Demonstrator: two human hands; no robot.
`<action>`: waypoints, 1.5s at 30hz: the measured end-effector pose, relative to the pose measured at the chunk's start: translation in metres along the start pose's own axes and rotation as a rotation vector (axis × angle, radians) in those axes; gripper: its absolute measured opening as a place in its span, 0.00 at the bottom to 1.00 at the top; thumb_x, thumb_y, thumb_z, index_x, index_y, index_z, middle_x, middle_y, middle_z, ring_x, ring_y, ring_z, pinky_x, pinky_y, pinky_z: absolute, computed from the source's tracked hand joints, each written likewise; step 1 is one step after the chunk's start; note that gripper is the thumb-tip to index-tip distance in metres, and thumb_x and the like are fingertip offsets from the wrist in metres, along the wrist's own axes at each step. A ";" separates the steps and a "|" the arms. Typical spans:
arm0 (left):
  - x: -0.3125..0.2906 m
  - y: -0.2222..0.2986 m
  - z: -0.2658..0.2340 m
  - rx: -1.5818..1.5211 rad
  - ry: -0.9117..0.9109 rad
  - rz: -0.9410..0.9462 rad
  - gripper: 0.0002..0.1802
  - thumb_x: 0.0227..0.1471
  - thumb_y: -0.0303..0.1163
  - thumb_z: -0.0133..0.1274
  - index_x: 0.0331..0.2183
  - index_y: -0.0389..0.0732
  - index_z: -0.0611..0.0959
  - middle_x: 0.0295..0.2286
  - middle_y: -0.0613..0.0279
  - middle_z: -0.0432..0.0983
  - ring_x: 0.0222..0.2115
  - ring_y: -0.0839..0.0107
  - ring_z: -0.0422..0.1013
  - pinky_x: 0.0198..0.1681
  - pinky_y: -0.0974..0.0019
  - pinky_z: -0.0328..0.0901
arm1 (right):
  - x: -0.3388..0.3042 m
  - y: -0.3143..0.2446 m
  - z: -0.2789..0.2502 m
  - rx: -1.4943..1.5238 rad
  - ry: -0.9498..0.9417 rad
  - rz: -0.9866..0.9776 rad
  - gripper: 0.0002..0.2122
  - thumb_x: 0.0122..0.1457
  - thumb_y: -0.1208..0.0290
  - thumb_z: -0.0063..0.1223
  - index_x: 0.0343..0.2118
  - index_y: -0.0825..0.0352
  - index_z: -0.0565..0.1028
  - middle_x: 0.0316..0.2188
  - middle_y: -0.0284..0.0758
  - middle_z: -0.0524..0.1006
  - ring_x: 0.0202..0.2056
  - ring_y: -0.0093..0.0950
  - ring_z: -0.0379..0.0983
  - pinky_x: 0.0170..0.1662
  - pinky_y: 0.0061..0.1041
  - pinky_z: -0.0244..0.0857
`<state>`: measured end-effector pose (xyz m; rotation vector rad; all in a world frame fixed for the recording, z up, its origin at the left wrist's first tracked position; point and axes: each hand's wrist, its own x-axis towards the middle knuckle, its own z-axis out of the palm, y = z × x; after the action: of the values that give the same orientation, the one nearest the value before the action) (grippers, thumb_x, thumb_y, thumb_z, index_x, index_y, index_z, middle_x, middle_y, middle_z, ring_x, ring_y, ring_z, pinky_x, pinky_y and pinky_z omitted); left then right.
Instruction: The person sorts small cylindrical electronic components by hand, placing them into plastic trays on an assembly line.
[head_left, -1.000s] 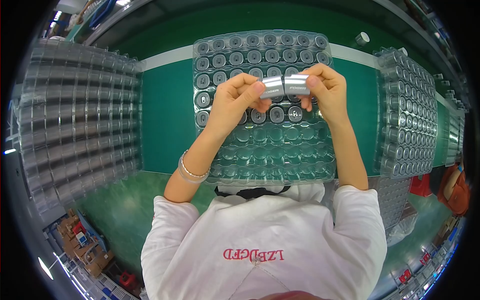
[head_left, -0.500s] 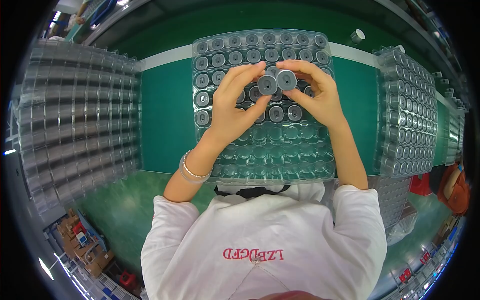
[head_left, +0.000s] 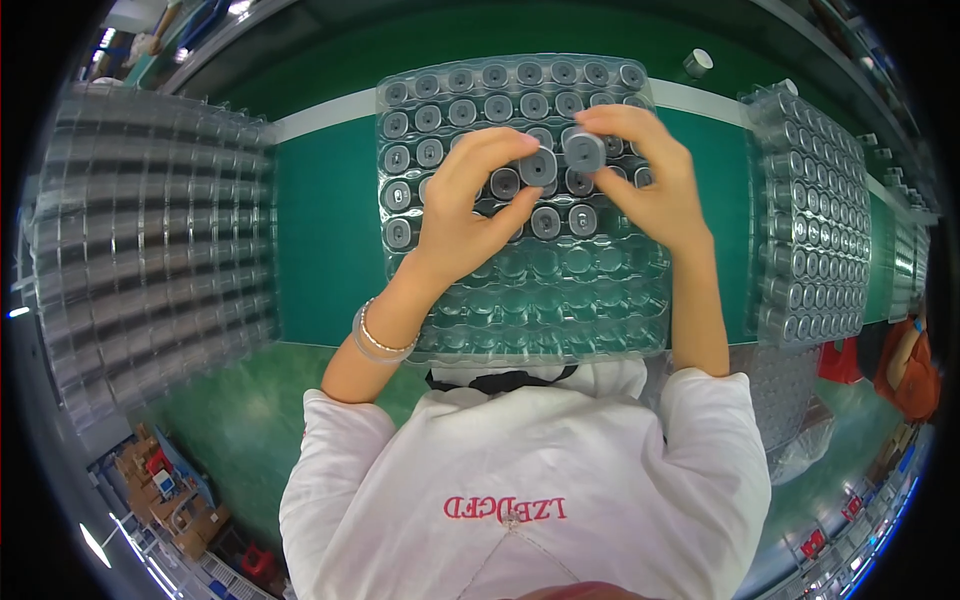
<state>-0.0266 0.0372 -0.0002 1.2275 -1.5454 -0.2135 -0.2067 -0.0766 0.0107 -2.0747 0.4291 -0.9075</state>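
My left hand (head_left: 468, 205) pinches a round grey cap-like piece (head_left: 538, 168) between thumb and fingers. A second grey piece (head_left: 585, 150), slightly blurred, is gripped by the fingertips of my right hand (head_left: 645, 180). Both are held above a clear plastic tray (head_left: 560, 325) with rows of round pockets. Similar grey pieces (head_left: 498, 107) fill the tray's far rows, each with a small dark mark at its centre. The pockets nearest my body hold none. My hands hide part of the middle rows.
At the left stands a tall stack of clear trays (head_left: 160, 240). Another tray full of grey pieces (head_left: 815, 225) lies at the right on the green work surface (head_left: 320, 240). A single white-topped cylinder (head_left: 698, 63) sits beyond the main tray, at the far right.
The two pieces, side by side before, are now apart. My right hand has moved a little right and away from the left one, its piece tilting. My left hand has barely moved.
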 end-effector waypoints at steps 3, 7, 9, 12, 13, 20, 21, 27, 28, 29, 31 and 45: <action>-0.001 0.005 0.003 -0.032 -0.150 -0.003 0.19 0.36 0.20 0.59 0.37 0.40 0.79 0.37 0.59 0.72 0.37 0.64 0.72 0.39 0.67 0.68 | -0.018 -0.007 -0.027 -0.179 0.050 -0.018 0.22 0.39 0.84 0.60 0.42 0.67 0.73 0.42 0.36 0.75 0.46 0.35 0.70 0.50 0.30 0.62; 0.001 0.018 0.020 -0.188 -0.379 -0.074 0.18 0.36 0.20 0.60 0.36 0.40 0.80 0.38 0.58 0.72 0.39 0.65 0.71 0.38 0.67 0.68 | -0.062 -0.016 -0.041 -0.292 -0.051 0.091 0.19 0.41 0.79 0.61 0.40 0.64 0.77 0.39 0.34 0.77 0.45 0.36 0.70 0.49 0.32 0.62; 0.004 0.018 0.032 -0.158 -0.425 -0.033 0.16 0.37 0.23 0.60 0.34 0.42 0.80 0.38 0.61 0.73 0.41 0.65 0.70 0.45 0.60 0.64 | -0.082 -0.009 -0.037 -0.302 -0.007 0.147 0.16 0.41 0.79 0.60 0.38 0.63 0.78 0.39 0.33 0.77 0.45 0.34 0.69 0.49 0.32 0.62; 0.004 0.014 0.050 0.113 -0.379 0.095 0.12 0.37 0.31 0.60 0.31 0.47 0.80 0.34 0.68 0.74 0.42 0.69 0.68 0.57 0.46 0.48 | -0.091 -0.009 -0.039 -0.524 0.049 0.139 0.14 0.41 0.82 0.59 0.35 0.65 0.77 0.40 0.35 0.76 0.45 0.35 0.69 0.49 0.31 0.61; 0.003 0.014 0.050 0.110 -0.374 0.100 0.12 0.37 0.31 0.60 0.31 0.47 0.80 0.34 0.68 0.74 0.42 0.69 0.68 0.57 0.46 0.48 | -0.090 -0.011 -0.038 -0.532 0.050 0.136 0.14 0.41 0.82 0.59 0.35 0.65 0.77 0.40 0.35 0.76 0.45 0.35 0.69 0.49 0.31 0.61; -0.006 0.009 0.055 0.283 -0.269 0.217 0.12 0.34 0.31 0.59 0.29 0.49 0.78 0.32 0.72 0.73 0.40 0.71 0.68 0.58 0.46 0.45 | -0.054 -0.029 -0.054 -0.501 -0.180 0.179 0.12 0.41 0.76 0.60 0.32 0.66 0.77 0.42 0.37 0.74 0.46 0.37 0.68 0.49 0.33 0.61; -0.005 0.010 0.056 0.302 -0.232 0.246 0.12 0.34 0.31 0.59 0.28 0.49 0.77 0.31 0.73 0.72 0.40 0.72 0.68 0.58 0.45 0.45 | -0.043 -0.030 -0.066 -0.493 -0.160 0.171 0.12 0.41 0.75 0.61 0.32 0.66 0.77 0.42 0.38 0.73 0.46 0.38 0.68 0.49 0.33 0.60; -0.007 0.013 0.063 0.305 -0.317 0.283 0.13 0.34 0.29 0.59 0.29 0.50 0.78 0.35 0.71 0.72 0.43 0.69 0.67 0.57 0.45 0.44 | 0.036 0.041 -0.236 -0.642 0.651 0.266 0.14 0.52 0.64 0.56 0.40 0.64 0.77 0.31 0.36 0.78 0.35 0.26 0.75 0.41 0.23 0.65; -0.006 0.014 0.062 0.314 -0.330 0.258 0.12 0.35 0.29 0.59 0.29 0.50 0.78 0.36 0.70 0.72 0.44 0.68 0.66 0.57 0.44 0.44 | 0.051 0.070 -0.262 -0.751 0.553 0.359 0.17 0.51 0.60 0.55 0.41 0.64 0.76 0.36 0.39 0.78 0.38 0.29 0.74 0.43 0.24 0.64; -0.006 0.015 0.061 0.325 -0.339 0.228 0.12 0.35 0.29 0.58 0.29 0.50 0.78 0.37 0.70 0.71 0.46 0.67 0.65 0.57 0.43 0.44 | 0.061 0.104 -0.276 -0.869 0.441 0.384 0.20 0.49 0.58 0.55 0.44 0.63 0.75 0.40 0.41 0.76 0.42 0.33 0.73 0.46 0.27 0.63; -0.005 0.015 0.063 0.320 -0.337 0.244 0.12 0.36 0.30 0.58 0.29 0.50 0.78 0.37 0.69 0.71 0.48 0.66 0.63 0.57 0.43 0.43 | 0.052 0.184 -0.312 -0.979 0.159 0.464 0.25 0.44 0.61 0.56 0.48 0.65 0.71 0.45 0.43 0.73 0.47 0.37 0.70 0.50 0.29 0.62; -0.016 0.009 0.063 0.395 -0.319 0.249 0.10 0.35 0.29 0.59 0.27 0.48 0.79 0.31 0.74 0.72 0.42 0.73 0.69 0.58 0.47 0.41 | 0.104 0.161 -0.202 -0.749 -0.252 0.772 0.15 0.42 0.69 0.58 0.34 0.70 0.77 0.27 0.39 0.78 0.23 0.26 0.75 0.28 0.23 0.69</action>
<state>-0.0844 0.0256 -0.0280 1.3307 -2.0723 0.0688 -0.2810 -0.3452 0.0135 -2.2999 1.4653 0.0048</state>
